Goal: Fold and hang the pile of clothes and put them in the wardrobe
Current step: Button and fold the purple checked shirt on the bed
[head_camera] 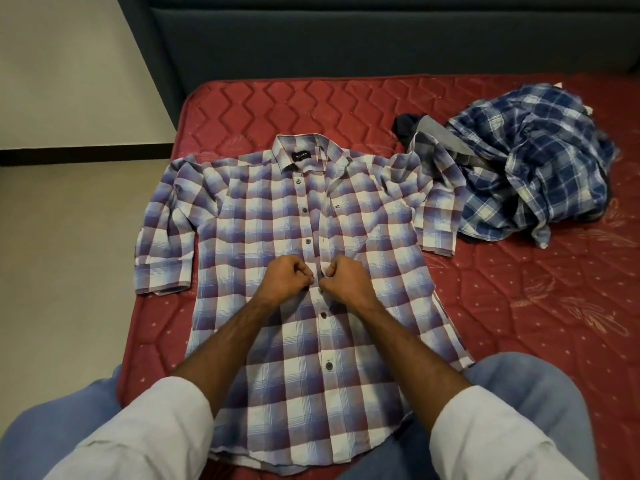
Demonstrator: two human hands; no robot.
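A purple, maroon and white checked shirt lies flat and face up on the red mattress, collar at the far end, sleeves bent at its sides. My left hand pinches the left edge of the button placket at mid-chest. My right hand pinches the opposite placket edge, a finger's width away. Both hands have curled fingers around a button spot. Buttons above and below show along the placket.
A crumpled pile of clothes, mostly blue check with a dark piece, lies at the far right of the mattress. A dark blue upholstered headboard stands behind. Beige floor runs along the left. My knees in blue trousers flank the shirt's hem.
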